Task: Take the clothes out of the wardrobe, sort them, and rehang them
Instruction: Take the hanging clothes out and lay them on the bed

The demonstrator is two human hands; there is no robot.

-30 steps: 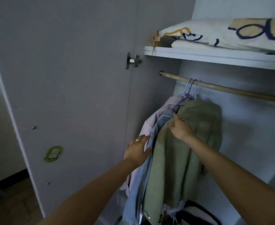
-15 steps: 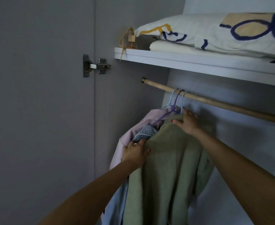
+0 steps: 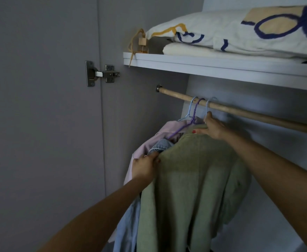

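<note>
The step in hand looks like the first one: taking clothes off the rod [image 3: 258, 113] inside the wardrobe, with nothing yet lifted clear. Three garments hang bunched at the rod's left end, under the shelf [image 3: 203, 67] that carries folded bedding [image 3: 239, 33].

The green top [image 3: 190, 188] is the largest and nearest, draped over the right-most hanger and covering most of the other two. Behind it to the left hang a blue garment [image 3: 129, 226] and a pink one [image 3: 149, 140], each showing only an edge or a shoulder. All three hooks are still over the rod: a pale blue hook [image 3: 191, 106], a purple hook [image 3: 197, 108] and a second pale hook [image 3: 207, 108], close together.

The right hand [image 3: 213, 127] sits at the neck of the green top, just below the pale hook. Its fingers [image 3: 208, 116] reach up beside the hook's stem and the thumb lies along the collar; they seem curled about the hanger's neck, though the grip itself is hidden behind the hand. The left hand [image 3: 145, 167] is lower, at the green top's left shoulder, its fingers curled round that edge of cloth, touching the blue garment just behind.

The next move, as I judge it, calls for raising the right hand so the hook clears the rod, then drawing the top outward while the left hand steadies the shoulder and keeps the neighbours from being dragged along. The hooks being so close, one may snag.
</note>
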